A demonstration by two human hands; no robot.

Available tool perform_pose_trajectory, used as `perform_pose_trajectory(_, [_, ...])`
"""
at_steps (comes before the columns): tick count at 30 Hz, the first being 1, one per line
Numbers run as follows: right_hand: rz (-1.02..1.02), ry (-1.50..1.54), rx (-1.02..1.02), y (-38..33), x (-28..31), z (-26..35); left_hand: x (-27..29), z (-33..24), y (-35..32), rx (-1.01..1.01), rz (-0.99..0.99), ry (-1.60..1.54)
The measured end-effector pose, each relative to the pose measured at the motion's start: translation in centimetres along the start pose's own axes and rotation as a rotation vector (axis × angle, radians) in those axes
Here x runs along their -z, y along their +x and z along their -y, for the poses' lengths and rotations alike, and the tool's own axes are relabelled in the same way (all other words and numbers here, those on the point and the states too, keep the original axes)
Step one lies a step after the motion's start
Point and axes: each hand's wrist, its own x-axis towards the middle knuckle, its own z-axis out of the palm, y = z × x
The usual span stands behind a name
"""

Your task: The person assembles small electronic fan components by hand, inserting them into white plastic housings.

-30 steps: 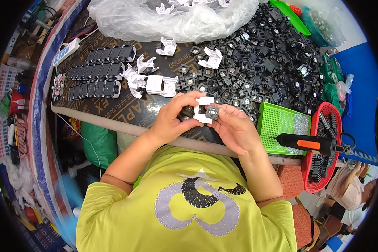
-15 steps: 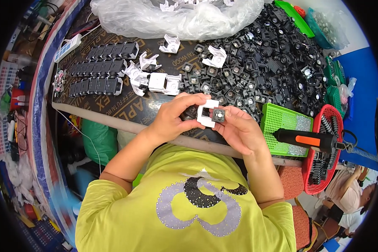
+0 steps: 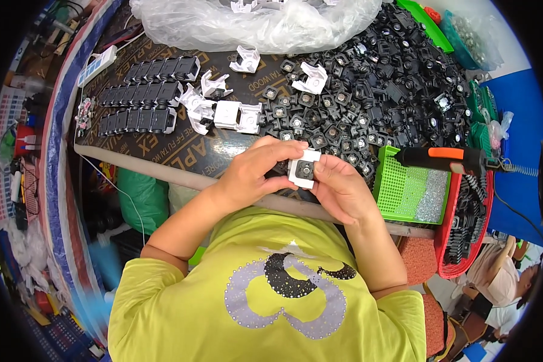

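My left hand (image 3: 251, 172) grips a white plastic housing (image 3: 309, 155) by its left side, thumb below and fingers above. A small square black part (image 3: 305, 169) with a round centre sits inside the housing's opening. From the right, my right hand (image 3: 346, 188) pinches the same housing, thumb at its edge. Beyond my hands lie several loose white housings (image 3: 246, 60), some joined or touching. Many small black square parts (image 3: 295, 123) are heaped to the right of them.
Rows of assembled black units (image 3: 140, 96) stand at the left. A clear plastic bag (image 3: 253, 27) lies at the back. To the right are a green basket (image 3: 398, 208) with small screws, a red basket (image 3: 440, 259) of black strips, and a hanging black-and-orange electric screwdriver (image 3: 446, 153).
The black square part has moved left into the white housing's opening, having been at its right edge. The hanging screwdriver has swung upward in the picture, off the green basket's middle.
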Motion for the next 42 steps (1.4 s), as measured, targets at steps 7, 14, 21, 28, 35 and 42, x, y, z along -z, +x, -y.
perform_pose_trajectory(7, [0.062, 0.012, 0.016, -0.5, -0.5, 0.7, 0.7, -0.3, 0.0, 0.046, 0.010, -0.027])
perform_pose_trajectory(14, [0.114, 0.011, 0.037, -0.8, 0.1, 0.8, 0.4, 0.1, -0.4, 0.087, -0.032, -0.117])
perform_pose_trajectory(21, [0.118, 0.011, 0.058, -0.9, 0.1, 0.5, 0.5, -0.4, -0.3, 0.078, -0.041, -0.087])
perform_pose_trajectory(28, [0.162, -0.029, 0.072, -0.8, 0.7, 0.3, 0.6, -0.7, -0.3, 0.050, -0.033, -0.040])
perform_pose_trajectory(35, [0.104, 0.001, 0.053, -1.2, 0.0, 0.4, 0.9, -0.7, -0.4, 0.029, -0.034, -0.013])
perform_pose_trajectory(42, [0.082, -0.017, 0.063, -1.0, -0.1, 0.4, 0.6, -1.1, -0.2, 0.008, -0.053, 0.014])
